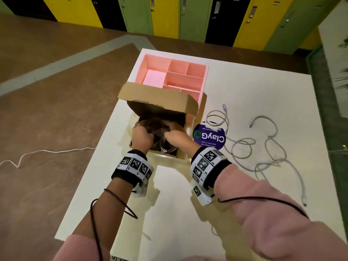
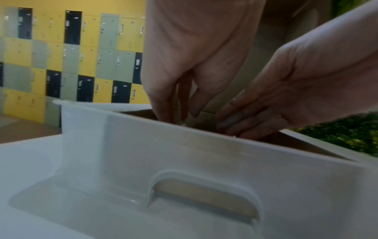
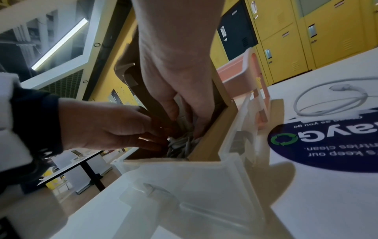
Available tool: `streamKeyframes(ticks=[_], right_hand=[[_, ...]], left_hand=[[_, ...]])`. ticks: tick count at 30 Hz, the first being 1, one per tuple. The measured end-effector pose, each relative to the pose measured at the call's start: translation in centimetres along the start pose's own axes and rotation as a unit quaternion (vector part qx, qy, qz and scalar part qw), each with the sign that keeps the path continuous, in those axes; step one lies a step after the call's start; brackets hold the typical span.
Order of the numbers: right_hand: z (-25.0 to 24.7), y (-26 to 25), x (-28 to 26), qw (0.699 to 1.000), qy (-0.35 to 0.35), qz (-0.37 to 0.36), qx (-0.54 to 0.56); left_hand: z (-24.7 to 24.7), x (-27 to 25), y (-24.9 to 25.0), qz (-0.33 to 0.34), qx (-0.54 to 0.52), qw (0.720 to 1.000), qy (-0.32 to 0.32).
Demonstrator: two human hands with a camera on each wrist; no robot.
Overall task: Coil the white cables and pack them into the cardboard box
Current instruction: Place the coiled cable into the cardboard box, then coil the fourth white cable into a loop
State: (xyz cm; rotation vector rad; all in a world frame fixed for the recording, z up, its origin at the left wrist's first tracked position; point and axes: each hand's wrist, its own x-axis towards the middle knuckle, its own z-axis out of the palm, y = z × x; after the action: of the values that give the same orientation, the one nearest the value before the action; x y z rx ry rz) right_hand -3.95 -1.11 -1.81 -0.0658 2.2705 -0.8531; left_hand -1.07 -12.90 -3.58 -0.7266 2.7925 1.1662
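Observation:
The cardboard box [image 1: 181,155] stands open in the middle of the white table, its lid [image 1: 160,95] tipped back. A coiled white cable [image 1: 162,146] [image 3: 182,145] lies inside it. Both hands reach down into the box. My left hand [image 1: 143,136] [image 2: 178,111] has its fingers curled onto the coil on the left side. On the right side, the fingers and thumb of my right hand [image 1: 175,137] [image 3: 182,118] close round the same coil. The fingertips are partly hidden by the box walls. Two loose white cables [image 1: 243,147] [image 1: 271,132] sprawl on the table to the right.
A clear plastic bin [image 2: 184,161] [image 3: 204,186] surrounds the box. A pink divided tray [image 1: 205,72] sits right behind it. A round blue sticker [image 1: 209,137] lies beside the box. Another white cable [image 1: 47,152] trails over the floor at left. Lockers line the far wall.

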Motion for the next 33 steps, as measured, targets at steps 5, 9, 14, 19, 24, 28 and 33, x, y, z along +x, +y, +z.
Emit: streamKeyframes(ticks=[5, 9, 14, 19, 24, 28, 33], right_hand=[[-1.5, 1.7, -3.0, 0.993, 0.025, -0.107, 0.037], [-4.1, 5.2, -5.8, 0.990, 0.019, -0.126, 0.056], [-7.6, 10.3, -7.4, 0.988, 0.133, -0.067, 0.036], [-10.1, 14.3, -6.2, 0.950, 0.311, -0.016, 0.023], [-11.4, 16.1, -4.1, 0.957, 0.290, 0.021, 0.005], [-12.4, 15.6, -2.2, 0.969, 0.244, 0.038, 0.001], [-12.8, 15.0, 0.3, 0.978, 0.191, 0.081, -0.037]], left_hand=[[0.3, -2.6, 1.2, 0.066, 0.031, 0.996, 0.046], [1.7, -4.7, 2.1, 0.147, -0.057, 0.985, 0.066], [5.0, -6.5, 4.2, 0.236, -0.090, 0.967, -0.016], [8.5, -6.4, 7.7, 0.311, -0.093, 0.941, -0.097], [11.6, -4.0, 10.6, 0.291, 0.064, 0.945, -0.132], [13.6, -2.5, 11.4, 0.216, 0.171, 0.945, -0.174], [14.8, -1.2, 11.6, 0.134, 0.157, 0.957, -0.203]])
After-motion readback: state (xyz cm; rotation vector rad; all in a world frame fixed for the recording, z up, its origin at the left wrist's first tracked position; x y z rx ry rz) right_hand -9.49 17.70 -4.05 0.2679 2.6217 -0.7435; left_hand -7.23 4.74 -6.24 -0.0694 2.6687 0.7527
